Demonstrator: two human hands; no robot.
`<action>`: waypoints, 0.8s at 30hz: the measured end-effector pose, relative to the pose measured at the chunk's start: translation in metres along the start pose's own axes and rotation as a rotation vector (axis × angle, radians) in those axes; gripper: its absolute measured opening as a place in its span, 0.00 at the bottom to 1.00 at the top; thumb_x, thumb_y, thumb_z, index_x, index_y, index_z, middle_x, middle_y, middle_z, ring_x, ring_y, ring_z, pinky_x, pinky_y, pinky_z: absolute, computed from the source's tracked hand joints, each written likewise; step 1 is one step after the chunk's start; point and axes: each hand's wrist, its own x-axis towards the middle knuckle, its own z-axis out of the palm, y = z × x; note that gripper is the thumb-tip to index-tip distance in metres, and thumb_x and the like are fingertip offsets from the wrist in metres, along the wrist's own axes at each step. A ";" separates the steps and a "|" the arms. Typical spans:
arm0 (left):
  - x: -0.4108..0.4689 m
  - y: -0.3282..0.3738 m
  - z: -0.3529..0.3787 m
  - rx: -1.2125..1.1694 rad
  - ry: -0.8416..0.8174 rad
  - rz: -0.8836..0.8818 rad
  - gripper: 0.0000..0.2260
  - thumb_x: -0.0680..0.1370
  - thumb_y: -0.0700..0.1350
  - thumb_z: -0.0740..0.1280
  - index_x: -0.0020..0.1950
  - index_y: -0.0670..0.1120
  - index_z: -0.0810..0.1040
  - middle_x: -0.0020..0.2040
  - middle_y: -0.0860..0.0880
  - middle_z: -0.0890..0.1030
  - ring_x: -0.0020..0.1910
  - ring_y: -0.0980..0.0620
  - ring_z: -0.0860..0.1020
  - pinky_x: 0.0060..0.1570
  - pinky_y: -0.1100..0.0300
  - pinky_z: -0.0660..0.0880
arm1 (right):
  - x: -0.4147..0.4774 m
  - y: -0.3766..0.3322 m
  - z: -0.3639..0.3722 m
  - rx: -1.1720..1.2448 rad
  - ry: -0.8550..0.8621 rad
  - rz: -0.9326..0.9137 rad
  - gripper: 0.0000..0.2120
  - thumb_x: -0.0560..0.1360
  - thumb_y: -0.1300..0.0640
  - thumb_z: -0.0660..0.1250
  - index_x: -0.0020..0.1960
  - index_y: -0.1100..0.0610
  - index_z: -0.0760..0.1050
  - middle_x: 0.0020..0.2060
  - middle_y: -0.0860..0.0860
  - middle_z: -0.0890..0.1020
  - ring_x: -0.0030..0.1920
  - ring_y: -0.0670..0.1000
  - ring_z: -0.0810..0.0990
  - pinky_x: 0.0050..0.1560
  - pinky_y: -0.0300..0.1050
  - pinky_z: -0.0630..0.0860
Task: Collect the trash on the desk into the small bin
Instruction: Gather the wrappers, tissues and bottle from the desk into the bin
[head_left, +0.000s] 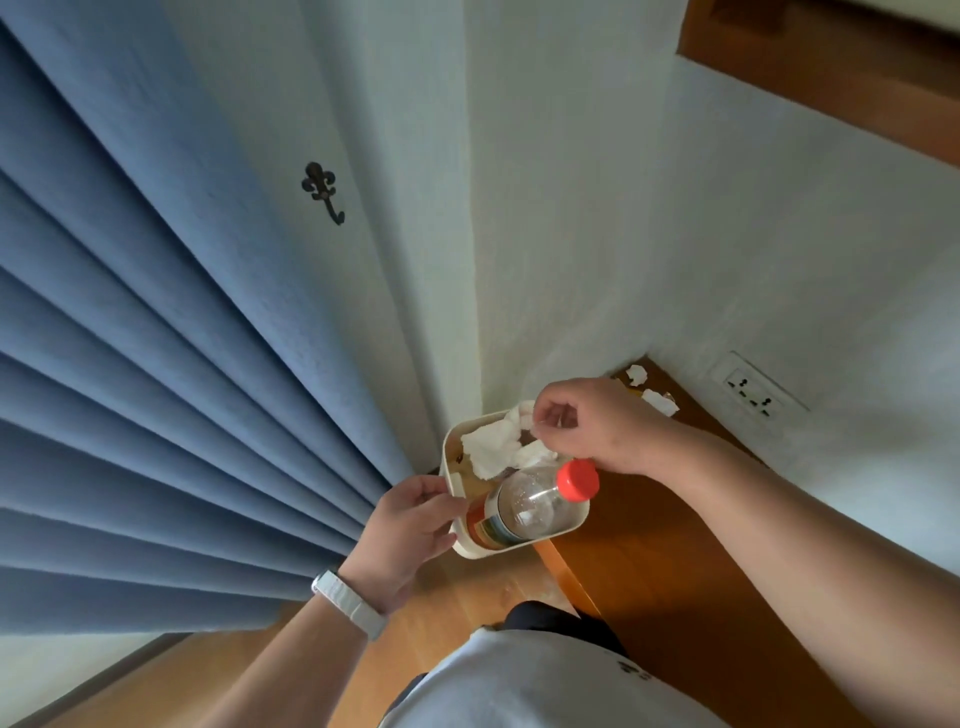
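Note:
My left hand (410, 525) grips the left rim of a small cream bin (451, 441), held beside the wooden desk (649, 545). Inside the bin lies a clear plastic bottle (524, 506) with a red cap, and crumpled white tissue (491, 447) above it. My right hand (582, 423) hovers over the bin's far side, its fingertips pinched on the tissue's upper edge. Two more crumpled white paper scraps sit on the desk's far corner, one (637, 374) by the wall and another (660, 402) nearer me.
A blue curtain (156, 389) hangs on the left, close to the bin. White walls meet in a corner behind the desk; a wall socket (750, 392) sits on the right wall. A dark hook (324, 192) is on the wall. Wooden floor shows below.

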 end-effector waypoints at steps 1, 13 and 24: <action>0.000 0.000 -0.001 0.000 0.007 0.003 0.09 0.79 0.37 0.69 0.59 0.38 0.79 0.54 0.35 0.85 0.46 0.47 0.84 0.56 0.49 0.79 | -0.001 0.003 -0.001 0.014 0.016 0.003 0.04 0.76 0.50 0.69 0.49 0.48 0.79 0.40 0.39 0.79 0.42 0.41 0.78 0.43 0.40 0.76; 0.008 0.005 0.009 0.031 -0.015 -0.002 0.09 0.79 0.37 0.68 0.59 0.39 0.79 0.50 0.39 0.88 0.43 0.51 0.86 0.56 0.50 0.79 | -0.009 0.107 0.006 -0.148 0.153 0.319 0.11 0.77 0.51 0.64 0.58 0.53 0.77 0.53 0.49 0.81 0.51 0.51 0.79 0.51 0.50 0.78; 0.012 0.008 0.023 0.057 -0.001 -0.023 0.08 0.80 0.35 0.67 0.58 0.38 0.80 0.48 0.38 0.87 0.44 0.48 0.86 0.58 0.48 0.80 | -0.004 0.192 0.066 -0.389 0.049 0.433 0.29 0.77 0.48 0.64 0.75 0.52 0.60 0.71 0.54 0.67 0.68 0.56 0.69 0.60 0.53 0.76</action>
